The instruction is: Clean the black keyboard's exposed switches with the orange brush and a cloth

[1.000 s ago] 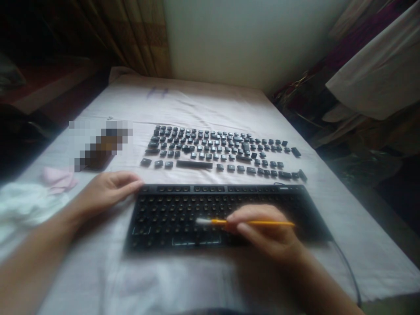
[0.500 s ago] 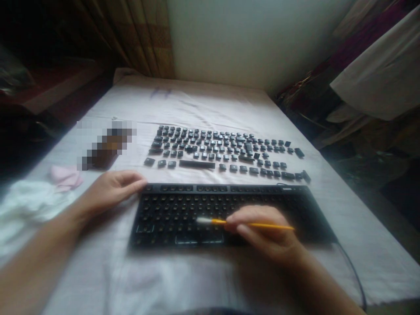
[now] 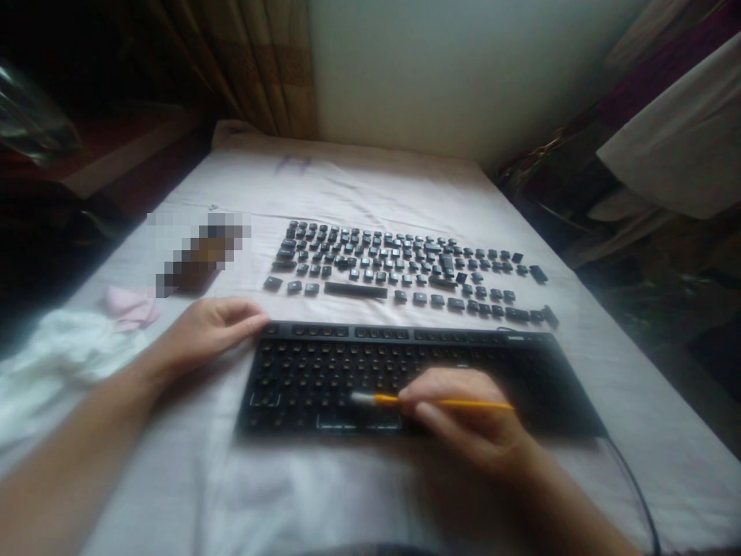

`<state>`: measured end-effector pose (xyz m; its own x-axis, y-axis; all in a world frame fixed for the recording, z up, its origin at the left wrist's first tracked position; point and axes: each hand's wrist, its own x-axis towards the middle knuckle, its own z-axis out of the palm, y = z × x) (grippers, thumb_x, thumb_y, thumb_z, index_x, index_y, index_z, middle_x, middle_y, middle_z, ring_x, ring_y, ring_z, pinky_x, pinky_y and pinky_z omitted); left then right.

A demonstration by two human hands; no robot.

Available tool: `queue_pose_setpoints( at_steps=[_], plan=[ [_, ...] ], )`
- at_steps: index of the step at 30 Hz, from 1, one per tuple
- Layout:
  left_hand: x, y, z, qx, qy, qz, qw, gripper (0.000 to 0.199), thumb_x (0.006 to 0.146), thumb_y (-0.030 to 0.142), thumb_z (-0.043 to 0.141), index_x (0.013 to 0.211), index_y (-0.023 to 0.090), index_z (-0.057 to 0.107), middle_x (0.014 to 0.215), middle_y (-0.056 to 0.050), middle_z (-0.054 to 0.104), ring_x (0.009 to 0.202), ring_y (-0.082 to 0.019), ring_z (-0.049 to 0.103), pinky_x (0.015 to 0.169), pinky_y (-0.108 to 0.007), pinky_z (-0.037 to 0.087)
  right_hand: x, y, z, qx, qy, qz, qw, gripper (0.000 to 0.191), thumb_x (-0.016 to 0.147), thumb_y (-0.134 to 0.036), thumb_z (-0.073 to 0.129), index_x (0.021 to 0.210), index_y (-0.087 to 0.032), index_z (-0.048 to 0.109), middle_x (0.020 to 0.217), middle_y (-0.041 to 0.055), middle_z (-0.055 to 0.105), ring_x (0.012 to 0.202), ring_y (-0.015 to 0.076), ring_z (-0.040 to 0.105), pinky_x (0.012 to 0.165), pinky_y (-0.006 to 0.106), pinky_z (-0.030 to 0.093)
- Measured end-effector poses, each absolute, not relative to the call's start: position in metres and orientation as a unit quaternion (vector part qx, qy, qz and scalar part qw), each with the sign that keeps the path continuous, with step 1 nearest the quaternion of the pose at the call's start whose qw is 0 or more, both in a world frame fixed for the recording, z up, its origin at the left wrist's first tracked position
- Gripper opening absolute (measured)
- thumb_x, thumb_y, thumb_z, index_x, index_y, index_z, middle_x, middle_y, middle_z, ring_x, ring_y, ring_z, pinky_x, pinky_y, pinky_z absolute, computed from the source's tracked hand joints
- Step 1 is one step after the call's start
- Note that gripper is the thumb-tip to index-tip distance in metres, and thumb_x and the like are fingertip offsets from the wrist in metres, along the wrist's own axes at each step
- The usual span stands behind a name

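A black keyboard (image 3: 324, 371) with its keycaps taken off lies flat on the cloth-covered surface, its key sockets bare. At its far left corner my left hand (image 3: 217, 328) is closed, thumb and fingers pinching the edge. My right hand (image 3: 468, 413) grips a yellow-handled paintbrush (image 3: 475, 404) over the middle of the keyboard. The pale bristles point left and are low over the sockets, just above the space bar slot; whether they touch is hard to tell. Beyond the keyboard, loose black keycaps (image 3: 420, 298) are laid out in rows, with the long space bar (image 3: 356, 290) among them.
A crumpled white cloth (image 3: 69, 355) and a pink cloth (image 3: 132, 307) lie left of my left arm. Behind them is a dark brown object (image 3: 197, 262), partly blurred out. A cable (image 3: 637, 486) runs from the keyboard's right side towards the front edge.
The brush tip has shifted slightly nearer to me, towards the space bar slot. My left hand stays on the corner. The whole view has swung a little.
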<state>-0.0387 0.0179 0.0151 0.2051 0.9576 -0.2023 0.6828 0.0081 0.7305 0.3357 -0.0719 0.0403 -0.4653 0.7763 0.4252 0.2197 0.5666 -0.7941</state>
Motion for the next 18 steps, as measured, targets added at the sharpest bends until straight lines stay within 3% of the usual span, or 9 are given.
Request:
queue_pose_setpoints(
  at_steps=[12, 18],
  plan=[
    [-0.041, 0.019, 0.011, 0.683, 0.590, 0.192, 0.386, 0.047, 0.081, 0.065, 0.067, 0.091, 0.020, 0.075, 0.090, -0.002, 0.077, 0.087, -0.022, 0.067, 0.089, -0.030, 0.048, 0.319, -0.074, 0.055, -0.380, -0.803, 0.285, 0.359, 0.014, 0.091, -0.009, 0.059, 0.091, -0.017, 0.071, 0.078, 0.0038, 0.078, 0.065, 0.0121, 0.074, 0.062, 0.016, 0.056],
    [-0.040, 0.018, 0.012, 0.684, 0.585, 0.196, 0.390, 0.045, 0.082, 0.063, 0.068, 0.092, 0.020, 0.076, 0.090, 0.000, 0.078, 0.086, -0.020, 0.067, 0.088, -0.028, 0.048, 0.302, -0.076, 0.060, -0.404, -0.822, 0.245, 0.317, 0.016, 0.091, -0.013, 0.056, 0.078, -0.019, 0.064, 0.064, 0.0000, 0.069, 0.052, 0.0104, 0.066, 0.052, 0.017, 0.048]
  ],
)
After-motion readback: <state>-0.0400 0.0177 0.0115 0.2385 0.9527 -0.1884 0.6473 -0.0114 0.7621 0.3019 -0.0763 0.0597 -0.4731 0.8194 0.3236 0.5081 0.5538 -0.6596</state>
